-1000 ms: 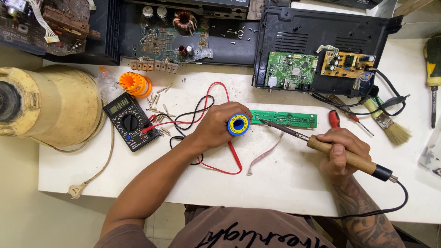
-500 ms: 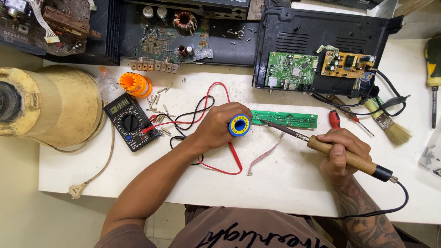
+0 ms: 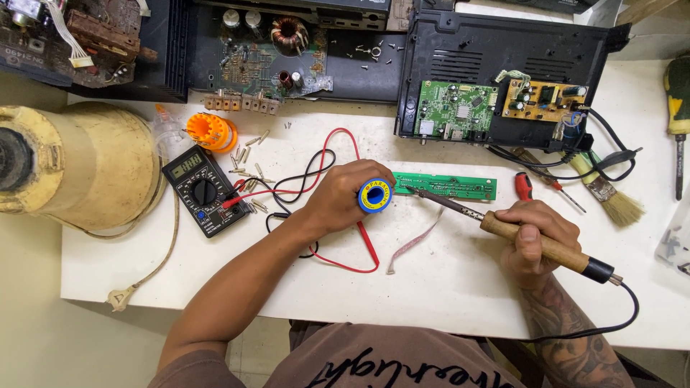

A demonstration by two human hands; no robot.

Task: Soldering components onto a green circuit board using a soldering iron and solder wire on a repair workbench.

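My left hand (image 3: 343,194) grips a small blue and yellow spool of solder (image 3: 375,195) at the left end of a long green circuit board (image 3: 447,186) lying on the white table (image 3: 445,287). My right hand (image 3: 535,241) holds a soldering iron (image 3: 517,235) by its wooden handle. The metal tip points left and rests at the near left corner of the green board, right beside the spool. The iron's black cord runs off to the right and curls back under my forearm.
A black multimeter (image 3: 203,189) with red and black leads lies left, beside a large cream cylinder (image 3: 79,165). An open black case with boards (image 3: 496,108) sits behind. A red screwdriver (image 3: 535,188), a brush (image 3: 611,197), an orange screw holder (image 3: 210,131) and loose screws surround the spot.
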